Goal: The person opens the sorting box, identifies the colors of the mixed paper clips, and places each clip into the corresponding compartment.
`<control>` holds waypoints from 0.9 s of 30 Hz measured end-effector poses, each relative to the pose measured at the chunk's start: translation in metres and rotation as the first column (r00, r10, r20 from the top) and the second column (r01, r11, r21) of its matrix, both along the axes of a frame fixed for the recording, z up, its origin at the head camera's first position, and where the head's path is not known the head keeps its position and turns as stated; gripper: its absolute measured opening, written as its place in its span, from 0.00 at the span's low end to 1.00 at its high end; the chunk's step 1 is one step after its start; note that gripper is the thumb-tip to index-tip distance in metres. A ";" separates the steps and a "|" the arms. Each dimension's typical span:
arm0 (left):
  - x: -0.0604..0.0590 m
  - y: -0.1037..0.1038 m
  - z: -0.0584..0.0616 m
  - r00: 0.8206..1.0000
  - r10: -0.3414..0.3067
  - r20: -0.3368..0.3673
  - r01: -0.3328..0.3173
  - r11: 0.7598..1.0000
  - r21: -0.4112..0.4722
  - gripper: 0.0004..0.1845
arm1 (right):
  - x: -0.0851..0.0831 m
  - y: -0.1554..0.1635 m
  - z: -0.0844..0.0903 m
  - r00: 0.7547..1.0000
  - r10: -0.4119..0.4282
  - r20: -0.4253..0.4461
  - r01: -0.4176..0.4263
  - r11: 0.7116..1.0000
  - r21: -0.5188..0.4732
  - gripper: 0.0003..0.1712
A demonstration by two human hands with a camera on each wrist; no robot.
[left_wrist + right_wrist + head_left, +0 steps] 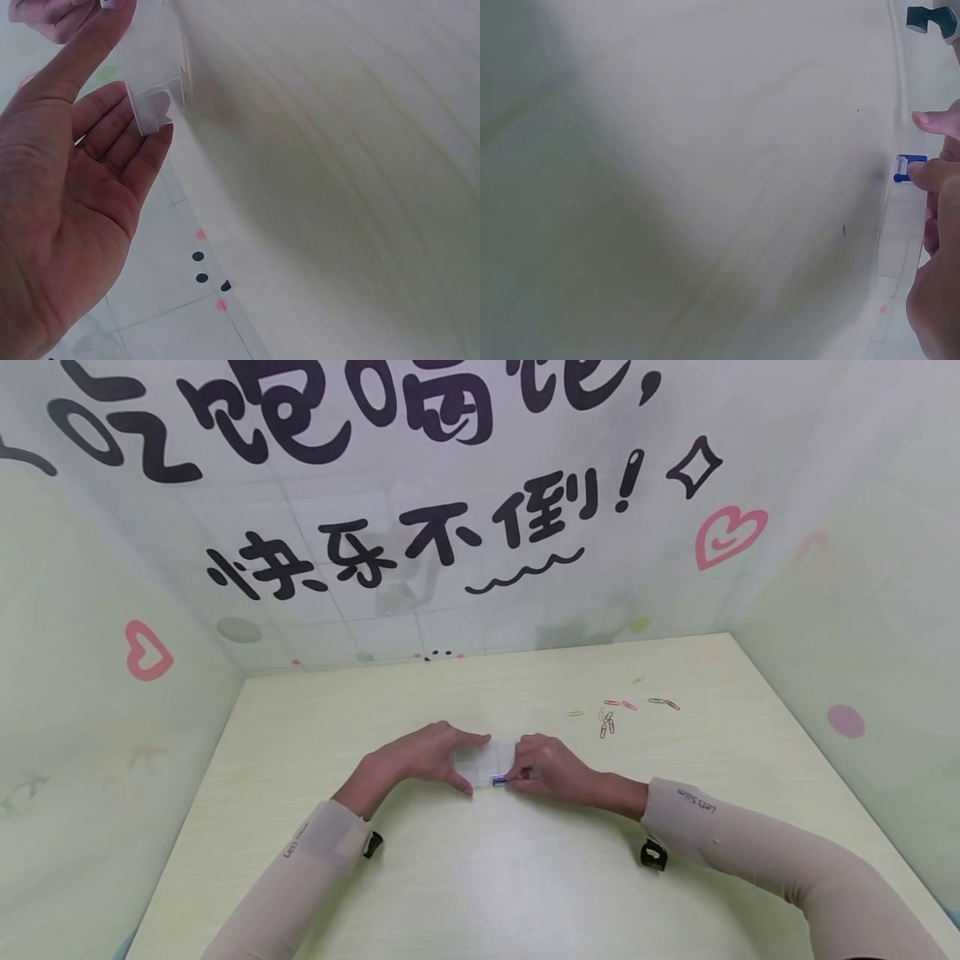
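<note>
The back wall point(480, 527) carries large black handwritten-style Chinese characters. The upper line is cut off by the frame's top edge, and only part of it reads, "吃饱喝", ending in a comma. The lower line reads "快乐不倒!" point(420, 543), with a wavy stroke under it. Small print on each sleeve point(697, 803) is too small to read surely.

Much of the small clear plastic box point(486, 762) is hidden between the hands.

In the right wrist view the right hand point(939, 247) is cut by the frame edge, and only a blue tip of the small blue-and-white piece point(909, 167) shows past the fingers point(930, 174). The scattered coloured paper clips point(609, 720) on the pale wooden counter point(525, 877) are too small to count. The left wrist view is smeared.
</note>
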State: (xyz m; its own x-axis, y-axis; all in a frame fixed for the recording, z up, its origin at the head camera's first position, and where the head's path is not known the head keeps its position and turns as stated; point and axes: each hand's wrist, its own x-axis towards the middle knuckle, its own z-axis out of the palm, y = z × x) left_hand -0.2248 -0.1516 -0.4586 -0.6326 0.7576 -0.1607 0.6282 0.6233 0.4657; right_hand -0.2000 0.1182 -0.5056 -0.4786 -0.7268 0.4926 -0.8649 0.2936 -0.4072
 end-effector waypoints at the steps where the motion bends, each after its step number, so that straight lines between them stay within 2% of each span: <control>1: 0.000 0.000 0.000 1.000 0.000 -0.001 0.000 1.000 -0.001 0.49 | 0.000 -0.001 0.000 0.999 -0.005 0.038 0.005 1.000 0.001 0.05; 5: -0.001 -0.001 0.000 1.000 -0.006 -0.010 0.006 1.000 -0.004 0.49 | 0.000 -0.004 0.002 0.985 -0.029 0.169 0.030 1.000 -0.001 0.05; 14: 0.000 -0.002 -0.002 1.000 -0.004 -0.020 0.004 1.000 -0.007 0.48 | -0.004 -0.006 0.001 0.947 -0.014 0.320 0.025 0.999 -0.031 0.09; 20: 0.000 -0.002 -0.003 1.000 -0.001 -0.020 0.001 1.000 -0.001 0.47 | -0.008 -0.005 -0.001 0.940 0.034 0.338 -0.018 0.999 -0.050 0.10; 27: -0.001 -0.001 -0.003 1.000 0.002 -0.010 -0.002 1.000 -0.013 0.47 | -0.010 -0.005 -0.003 0.956 0.046 0.291 -0.042 0.999 -0.017 0.10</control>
State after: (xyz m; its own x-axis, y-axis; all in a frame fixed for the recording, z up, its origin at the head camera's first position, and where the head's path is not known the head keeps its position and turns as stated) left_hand -0.2260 -0.1529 -0.4620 -0.6355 0.7544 -0.1643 0.6319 0.6304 0.4509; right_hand -0.2095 0.1131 -0.5082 -0.5701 -0.7458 0.3445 -0.7204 0.2522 -0.6460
